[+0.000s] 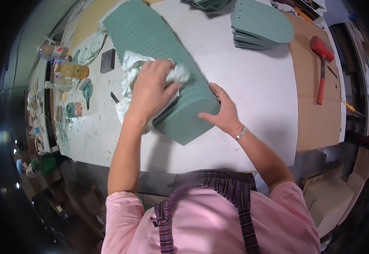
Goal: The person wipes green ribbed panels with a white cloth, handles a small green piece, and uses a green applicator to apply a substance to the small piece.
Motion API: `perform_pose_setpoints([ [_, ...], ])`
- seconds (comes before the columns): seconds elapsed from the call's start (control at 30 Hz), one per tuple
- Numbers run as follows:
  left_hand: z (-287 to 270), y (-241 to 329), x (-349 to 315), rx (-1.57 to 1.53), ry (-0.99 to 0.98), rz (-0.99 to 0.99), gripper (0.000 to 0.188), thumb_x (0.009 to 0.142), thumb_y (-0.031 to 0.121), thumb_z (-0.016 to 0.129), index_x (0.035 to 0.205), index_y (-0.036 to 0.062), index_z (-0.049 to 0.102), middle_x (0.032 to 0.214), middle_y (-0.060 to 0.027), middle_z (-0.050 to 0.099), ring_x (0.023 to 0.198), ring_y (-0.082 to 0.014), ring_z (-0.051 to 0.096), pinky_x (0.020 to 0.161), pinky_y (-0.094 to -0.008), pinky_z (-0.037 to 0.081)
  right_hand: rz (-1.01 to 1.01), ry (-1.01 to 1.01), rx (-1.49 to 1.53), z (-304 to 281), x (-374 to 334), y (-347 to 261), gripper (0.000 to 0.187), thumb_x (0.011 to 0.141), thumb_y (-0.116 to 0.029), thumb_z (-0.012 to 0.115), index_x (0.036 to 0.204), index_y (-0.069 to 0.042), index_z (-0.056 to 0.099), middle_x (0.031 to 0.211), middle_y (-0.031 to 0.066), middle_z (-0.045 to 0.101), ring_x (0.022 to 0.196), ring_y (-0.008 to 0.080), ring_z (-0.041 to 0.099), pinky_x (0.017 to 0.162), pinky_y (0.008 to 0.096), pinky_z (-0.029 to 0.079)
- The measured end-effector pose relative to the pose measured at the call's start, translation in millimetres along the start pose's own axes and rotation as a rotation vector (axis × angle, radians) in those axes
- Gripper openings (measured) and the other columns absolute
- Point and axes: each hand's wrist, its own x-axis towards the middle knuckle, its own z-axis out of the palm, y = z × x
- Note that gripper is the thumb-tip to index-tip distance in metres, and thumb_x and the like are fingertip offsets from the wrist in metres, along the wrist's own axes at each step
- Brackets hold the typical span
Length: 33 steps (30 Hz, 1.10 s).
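A long row of overlapping green sheets (150, 40) with rounded ends lies fanned out across the white table, running from the far left toward me. My left hand (152, 86) is closed on a crumpled white cloth (179, 75) over the left side and middle of the row. More of the cloth bunches to the left of that hand. At the near end, my right hand (224, 111) rests against the row's right edge, fingers spread along the side and thumb over the front sheet (188, 120). A bracelet circles my right wrist.
Another stack of green sheets (260, 25) lies at the back right. A red mallet (322, 55) rests on cardboard (309, 118) at the right. On the left are a dark block (108, 61), a small black blade-like tool (114, 97), bottles (72, 70) and a green-stained jar (73, 109).
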Motion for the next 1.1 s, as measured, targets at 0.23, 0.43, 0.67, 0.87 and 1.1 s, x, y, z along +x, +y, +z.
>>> perform_pose_setpoints([
  [0.23, 25.5, -4.7, -23.3, 0.029, 0.161, 0.035, 0.025, 0.065, -0.006, 0.068, 0.089, 0.0016, 0.069, 0.093, -0.0116, 0.065, 0.092, -0.0355, 0.061, 0.081, -0.0441, 0.050, 0.104, 0.002, 0.076, 3.6, 17.6, -21.5, 0.112, 0.064, -0.054, 0.091, 0.146, 0.006, 0.045, 0.138, 0.0236, 0.059, 0.128, 0.0376, 0.057, 0.108, 0.0426, 0.047],
  [0.43, 19.5, 1.7, -6.4, 0.039, 0.021, 0.080, 0.026, 0.061, -0.007, 0.064, 0.085, 0.0016, 0.068, 0.088, -0.0126, 0.061, 0.091, -0.0357, 0.059, 0.080, -0.0456, 0.050, 0.048, 0.049, 0.029, 3.1, 17.2, -13.4, 0.113, 0.063, -0.060, 0.090, 0.144, 0.007, 0.047, 0.139, 0.0247, 0.059, 0.128, 0.0379, 0.058, 0.107, 0.0415, 0.047],
  [0.67, 45.5, 18.3, 12.7, 0.096, 0.174, 0.158, 0.015, 0.061, -0.006, 0.062, 0.074, 0.0007, 0.061, 0.084, -0.0158, 0.057, 0.086, -0.0376, 0.056, 0.076, -0.0473, 0.048, 0.045, 0.049, 0.041, 7.1, 17.3, -13.9, 0.117, 0.062, -0.067, 0.087, 0.144, 0.006, 0.047, 0.136, 0.0243, 0.060, 0.126, 0.0380, 0.059, 0.106, 0.0423, 0.048],
  [0.87, 5.4, -24.5, -52.5, 0.109, 0.040, -0.014, 0.026, 0.062, -0.003, 0.065, 0.087, 0.0024, 0.068, 0.086, -0.0140, 0.058, 0.088, -0.0369, 0.060, 0.076, -0.0466, 0.049, 0.064, 0.067, 0.028, 6.0, 14.2, -11.7, 0.111, 0.064, -0.053, 0.092, 0.147, 0.004, 0.046, 0.138, 0.0250, 0.059, 0.128, 0.0358, 0.059, 0.109, 0.0405, 0.047],
  [1.1, 7.3, 27.1, -17.3, -0.087, 0.133, -0.008, 0.049, 0.075, -0.001, 0.076, 0.123, 0.0054, 0.066, 0.110, -0.0144, 0.068, 0.098, -0.0357, 0.064, 0.091, -0.0420, 0.051, 0.037, 0.077, -0.008, 14.7, 14.6, -11.3, 0.114, 0.062, -0.070, 0.085, 0.142, 0.003, 0.051, 0.133, 0.0234, 0.062, 0.124, 0.0367, 0.060, 0.104, 0.0420, 0.050],
])
